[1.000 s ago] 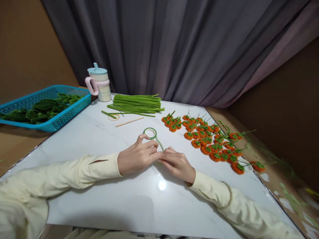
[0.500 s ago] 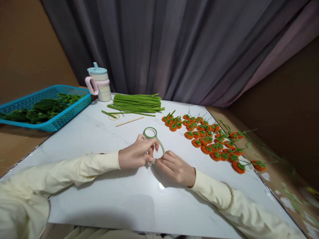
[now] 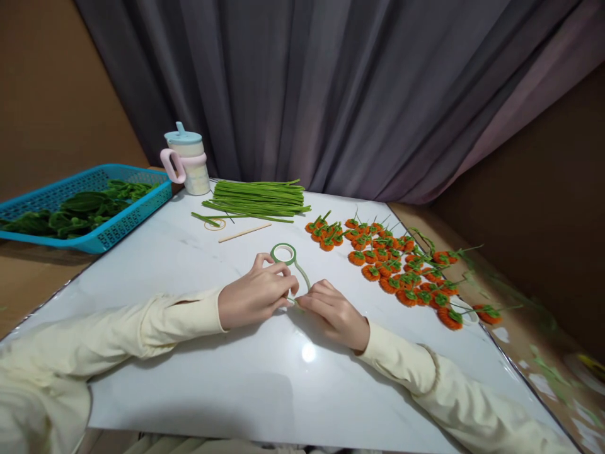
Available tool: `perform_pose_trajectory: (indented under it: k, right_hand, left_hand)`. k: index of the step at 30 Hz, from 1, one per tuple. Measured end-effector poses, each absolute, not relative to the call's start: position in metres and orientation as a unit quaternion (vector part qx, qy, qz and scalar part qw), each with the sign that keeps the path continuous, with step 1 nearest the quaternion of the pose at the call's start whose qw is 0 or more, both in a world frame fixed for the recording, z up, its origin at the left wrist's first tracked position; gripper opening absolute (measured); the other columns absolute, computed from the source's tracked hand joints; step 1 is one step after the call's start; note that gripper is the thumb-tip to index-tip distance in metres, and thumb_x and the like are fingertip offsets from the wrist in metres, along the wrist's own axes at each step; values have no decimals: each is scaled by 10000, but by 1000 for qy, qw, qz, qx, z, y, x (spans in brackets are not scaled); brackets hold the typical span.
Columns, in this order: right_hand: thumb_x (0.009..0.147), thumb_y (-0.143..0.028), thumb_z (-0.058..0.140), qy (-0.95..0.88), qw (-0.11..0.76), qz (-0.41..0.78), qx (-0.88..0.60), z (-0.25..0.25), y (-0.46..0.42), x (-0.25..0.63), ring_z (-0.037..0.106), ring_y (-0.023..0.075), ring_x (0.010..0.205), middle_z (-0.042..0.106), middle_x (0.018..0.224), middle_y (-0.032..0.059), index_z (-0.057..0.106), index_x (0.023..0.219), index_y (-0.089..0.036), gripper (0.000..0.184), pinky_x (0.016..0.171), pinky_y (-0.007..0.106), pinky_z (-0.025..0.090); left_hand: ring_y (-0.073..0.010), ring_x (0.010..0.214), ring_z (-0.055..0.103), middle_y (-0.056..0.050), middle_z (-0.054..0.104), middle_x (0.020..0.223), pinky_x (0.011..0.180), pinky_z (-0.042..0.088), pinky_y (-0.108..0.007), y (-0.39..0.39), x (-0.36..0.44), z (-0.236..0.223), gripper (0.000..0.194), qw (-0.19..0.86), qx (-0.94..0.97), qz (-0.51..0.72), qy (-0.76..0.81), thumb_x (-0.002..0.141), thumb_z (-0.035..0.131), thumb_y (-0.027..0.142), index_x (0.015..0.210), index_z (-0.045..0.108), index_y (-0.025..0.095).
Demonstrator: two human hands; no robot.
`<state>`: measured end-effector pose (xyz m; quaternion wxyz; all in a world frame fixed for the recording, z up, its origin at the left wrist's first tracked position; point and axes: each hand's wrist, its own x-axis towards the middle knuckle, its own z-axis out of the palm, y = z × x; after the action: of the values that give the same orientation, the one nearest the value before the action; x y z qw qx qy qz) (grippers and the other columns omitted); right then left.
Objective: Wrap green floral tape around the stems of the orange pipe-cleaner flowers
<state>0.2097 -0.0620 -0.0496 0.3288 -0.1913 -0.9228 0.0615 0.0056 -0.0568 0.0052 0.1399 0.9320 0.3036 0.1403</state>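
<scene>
My left hand (image 3: 258,293) is closed, thumb and fingers pinched together at a small pale piece too small to make out. Close by on the right, my right hand (image 3: 338,315) pinches the free end of a narrow green tape strip (image 3: 303,273), fingertips almost meeting those of the left. That strip curves back to a roll of green tape (image 3: 273,253), which lies flat on the table just beyond my left fingers. What sits between the fingertips is mostly hidden.
Green pipe cleaners (image 3: 258,198) lie bundled at the back, with a thin wooden stick (image 3: 244,232) before them. Several orange persimmon-like pieces (image 3: 390,285) cover the right side. A blue basket (image 3: 101,243) of green leaves and a lidded cup (image 3: 195,180) stand left.
My left fingers have curled in more over the pinch point, and both hands have shifted slightly. The tape strip still runs from the roll to my right hand.
</scene>
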Motion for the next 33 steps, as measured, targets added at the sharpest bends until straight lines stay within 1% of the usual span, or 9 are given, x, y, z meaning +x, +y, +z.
perform_pose_trajectory:
  k: [4, 9, 13, 18, 23, 25, 27, 30, 33]
  right_hand:
    - [891, -89, 374, -922, 328, 61, -197, -49, -61, 209, 471, 153, 677, 572, 706, 66, 548, 940, -116, 182, 649, 304, 373]
    - [901, -111, 389, -920, 331, 48, -206, -49, -61, 207, 482, 152, 692, 592, 726, 70, 558, 930, -125, 172, 652, 300, 374]
    - [906, -154, 421, -915, 336, 42, -220, -46, -63, 206, 496, 156, 703, 599, 722, 71, 579, 915, -125, 161, 655, 302, 377]
    - [909, -250, 460, -900, 346, 92, -249, -47, -64, 205, 507, 157, 702, 578, 695, 57, 608, 923, -137, 187, 666, 303, 397]
    - [914, -247, 457, -883, 343, 157, -281, -49, -65, 203, 513, 133, 670, 566, 688, 38, 617, 875, -161, 186, 684, 285, 422]
    - [912, -225, 458, -891, 343, 132, -267, -49, -64, 203, 509, 130, 661, 565, 685, 35, 613, 882, -157, 172, 682, 290, 415]
    - [911, -159, 428, -906, 343, 63, -239, -48, -65, 203, 510, 138, 666, 571, 679, 39, 597, 927, -138, 171, 675, 309, 394]
    - [881, -44, 386, -926, 326, -71, -175, -46, -68, 205, 529, 168, 717, 608, 693, 65, 541, 1028, -78, 216, 662, 336, 369]
    - [872, -27, 371, -932, 301, -152, -132, -43, -70, 208, 544, 194, 785, 636, 742, 95, 497, 1096, -45, 257, 659, 342, 376]
  left_hand:
    - [-162, 884, 527, 19, 589, 701, 872, 179, -379, -56, 5, 1, 139, 106, 940, 160, 283, 850, 489, 111, 721, 523, 149]
    - [-161, 867, 530, 0, 590, 703, 855, 194, -374, -56, 4, -3, 188, 85, 942, 184, 267, 824, 424, 27, 711, 525, 138]
    - [-168, 856, 531, -3, 587, 683, 850, 196, -381, -57, 4, -5, 184, 53, 947, 191, 252, 785, 420, -5, 721, 523, 133]
    - [-177, 860, 534, -13, 599, 665, 854, 197, -393, -58, 4, -7, 235, -8, 951, 203, 233, 768, 372, -43, 755, 526, 134]
    - [-172, 843, 538, -22, 595, 642, 867, 194, -406, -60, 3, -6, 291, -38, 953, 203, 222, 728, 328, -77, 757, 524, 135]
    - [-177, 851, 538, -22, 598, 650, 862, 196, -409, -60, 3, -5, 262, -11, 954, 197, 226, 730, 351, -58, 748, 528, 135]
    - [-178, 864, 539, -14, 604, 665, 859, 200, -405, -60, 4, -3, 204, 49, 949, 189, 248, 748, 401, -16, 712, 531, 138]
    - [-168, 875, 546, 23, 616, 626, 866, 216, -378, -56, 5, 0, 176, 179, 924, 160, 297, 767, 492, 48, 628, 531, 148]
    - [-162, 852, 564, 42, 636, 566, 839, 276, -329, -49, 5, 1, 170, 306, 888, 121, 322, 782, 552, 105, 624, 566, 166]
